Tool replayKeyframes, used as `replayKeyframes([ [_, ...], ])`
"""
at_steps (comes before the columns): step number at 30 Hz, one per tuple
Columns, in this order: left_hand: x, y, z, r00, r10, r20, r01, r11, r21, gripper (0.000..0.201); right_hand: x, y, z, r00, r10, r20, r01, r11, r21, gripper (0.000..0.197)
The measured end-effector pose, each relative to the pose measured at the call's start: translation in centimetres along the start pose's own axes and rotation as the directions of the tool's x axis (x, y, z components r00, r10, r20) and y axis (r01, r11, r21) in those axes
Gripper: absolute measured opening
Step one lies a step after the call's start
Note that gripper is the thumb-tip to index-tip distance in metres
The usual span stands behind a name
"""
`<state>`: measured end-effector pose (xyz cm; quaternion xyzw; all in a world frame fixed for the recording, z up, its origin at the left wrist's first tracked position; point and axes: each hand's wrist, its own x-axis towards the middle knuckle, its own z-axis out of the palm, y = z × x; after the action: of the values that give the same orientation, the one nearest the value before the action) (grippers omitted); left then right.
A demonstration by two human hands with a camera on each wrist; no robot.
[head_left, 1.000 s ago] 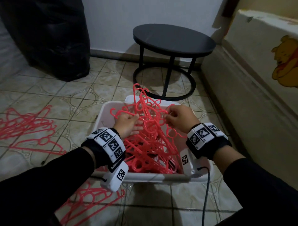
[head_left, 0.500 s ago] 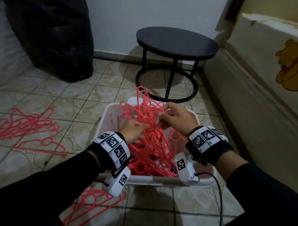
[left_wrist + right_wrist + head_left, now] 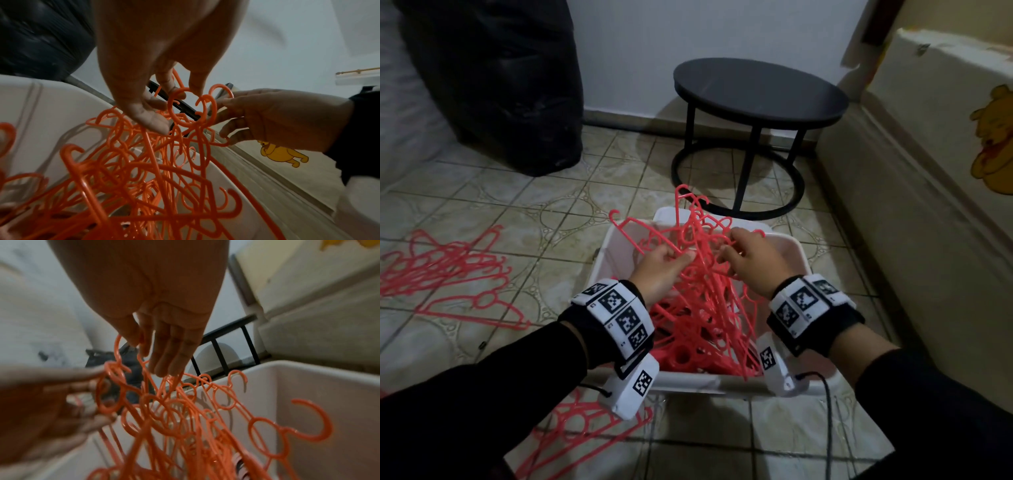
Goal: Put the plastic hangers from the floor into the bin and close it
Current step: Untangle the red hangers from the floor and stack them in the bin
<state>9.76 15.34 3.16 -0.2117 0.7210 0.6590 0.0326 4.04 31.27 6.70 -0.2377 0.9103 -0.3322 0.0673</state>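
Note:
A tangled bundle of pink-orange plastic hangers (image 3: 702, 308) stands tilted in the white bin (image 3: 688, 381) on the tiled floor, hooks sticking up past the far rim. My left hand (image 3: 664, 265) pinches hooks on the bundle's left side; in the left wrist view its thumb and fingers (image 3: 148, 112) close on hanger rings (image 3: 185, 107). Just right of it, my right hand (image 3: 746, 258) grips more hooks, its fingers (image 3: 164, 356) curled into the bundle (image 3: 185, 418). More hangers (image 3: 448, 274) lie spread on the floor at the left, and others (image 3: 578, 425) lie under my left forearm.
A round black side table (image 3: 760, 89) stands just beyond the bin. A big black bag (image 3: 500, 85) fills the back left corner. A padded cream piece with a yellow bear picture (image 3: 928, 171) runs along the right. A cable (image 3: 828, 411) hangs from my right wrist.
My two hands have come closer together over the bin, drawing the spread hooks into one upright bunch. The hangers on the floor have not moved.

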Motion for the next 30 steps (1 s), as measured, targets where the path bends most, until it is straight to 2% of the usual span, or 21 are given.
replayKeyframes([
  [1, 0.0, 0.1, -0.1, 1.000, 0.013, -0.007, -0.013, 1.000, 0.001, 0.019, -0.3, -0.2, 0.1, 1.000, 0.004, -0.001, -0.004, 0.998, -0.060, 0.020],
  [4, -0.3, 0.2, -0.1, 0.999, 0.027, -0.028, -0.028, 0.999, -0.035, 0.022, -1.2, -0.8, 0.9, 1.000, -0.015, 0.007, 0.016, 1.000, -0.024, 0.054],
  [6, -0.5, 0.2, 0.0, 0.999, 0.034, -0.009, -0.035, 0.999, -0.042, 0.024, -1.3, -0.7, 1.6, 0.999, -0.007, -0.038, 0.007, 1.000, -0.022, 0.065],
  [11, -0.4, 0.3, -0.1, 0.991, 0.133, -0.017, -0.132, 0.990, 0.038, 0.016, -0.9, -1.0, 1.2, 0.995, -0.059, -0.075, 0.054, 0.996, -0.078, 0.050],
  [15, 0.3, -0.2, -0.5, 0.971, 0.238, -0.005, -0.225, 0.925, 0.307, 0.016, -0.5, -0.6, 0.7, 0.976, -0.163, -0.142, 0.133, 0.971, -0.200, 0.033],
  [17, 0.5, -0.5, -0.9, 0.968, 0.252, 0.002, -0.229, 0.876, 0.424, 0.019, -0.3, -0.4, 0.2, 0.967, -0.191, -0.170, 0.148, 0.960, -0.239, 0.023],
  [19, 0.2, -0.2, -0.9, 0.968, 0.249, 0.023, -0.230, 0.849, 0.475, 0.022, -0.2, 0.0, -0.4, 0.975, -0.145, -0.171, 0.114, 0.977, -0.180, 0.023],
  [22, -0.1, 0.6, -0.6, 0.976, 0.217, 0.035, -0.207, 0.855, 0.476, 0.037, 0.1, 0.5, -0.5, 0.987, -0.031, -0.155, 0.041, 0.998, 0.056, 0.022],
  [24, -0.3, 0.9, -0.5, 0.973, 0.229, 0.008, -0.201, 0.839, 0.506, 0.045, 0.3, 0.4, -0.6, 0.985, -0.009, -0.175, 0.037, 0.987, 0.154, 0.013],
  [27, 0.2, 0.4, -1.1, 0.976, 0.214, -0.040, -0.163, 0.840, 0.518, 0.047, 0.7, 0.6, -1.4, 0.951, -0.056, -0.304, 0.079, 0.995, 0.065, 0.015],
  [30, 0.8, -0.5, -1.7, 0.980, 0.179, -0.083, -0.119, 0.872, 0.474, 0.041, 0.6, 0.8, -1.9, 0.962, -0.057, -0.266, 0.071, 0.997, 0.044, 0.019],
])
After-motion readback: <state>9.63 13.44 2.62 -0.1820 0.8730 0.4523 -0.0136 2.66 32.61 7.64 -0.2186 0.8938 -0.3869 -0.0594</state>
